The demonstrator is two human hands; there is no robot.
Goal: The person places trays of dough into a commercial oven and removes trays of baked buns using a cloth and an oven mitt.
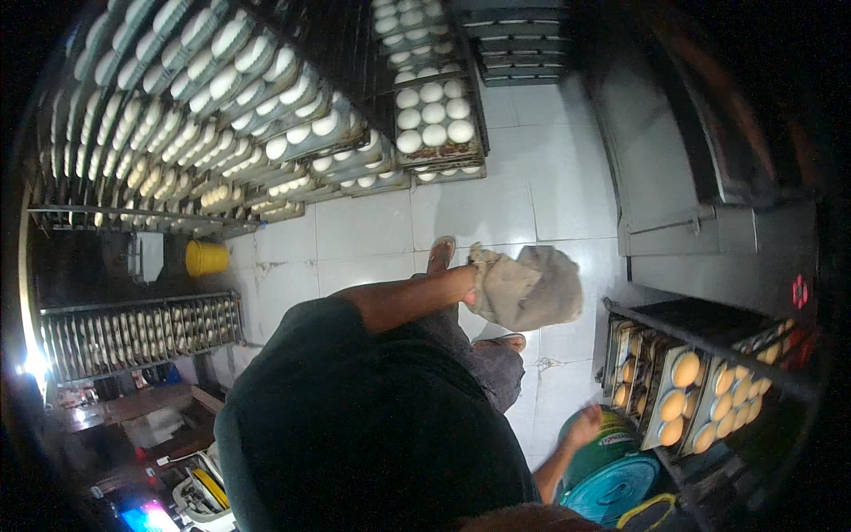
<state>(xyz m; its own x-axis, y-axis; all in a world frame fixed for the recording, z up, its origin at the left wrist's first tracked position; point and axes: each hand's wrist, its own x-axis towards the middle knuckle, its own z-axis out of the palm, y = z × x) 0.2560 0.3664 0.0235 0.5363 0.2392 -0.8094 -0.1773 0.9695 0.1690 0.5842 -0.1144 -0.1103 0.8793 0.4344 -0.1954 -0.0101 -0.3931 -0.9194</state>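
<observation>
My left hand [463, 285] is closed on a wrinkled beige-brown cloth [532, 293], which hangs out in front of my body over the white tiles. My right hand [582, 426] is at the lower right, loosely curved with nothing visible in it, above a green container [594, 454] with a teal round lid or basin [612, 488]. Just right of that hand stands a metal rack [709, 350] of trays with golden-brown baked buns [683, 399].
Tall racks of trays with pale dough rounds [204, 106] fill the upper left; another rack [142, 328] stands left, near a yellow bucket [206, 259]. A dark slatted rack [519, 44] is at the back. A large steel cabinet [674, 230] lines the right of the tiled floor [470, 204].
</observation>
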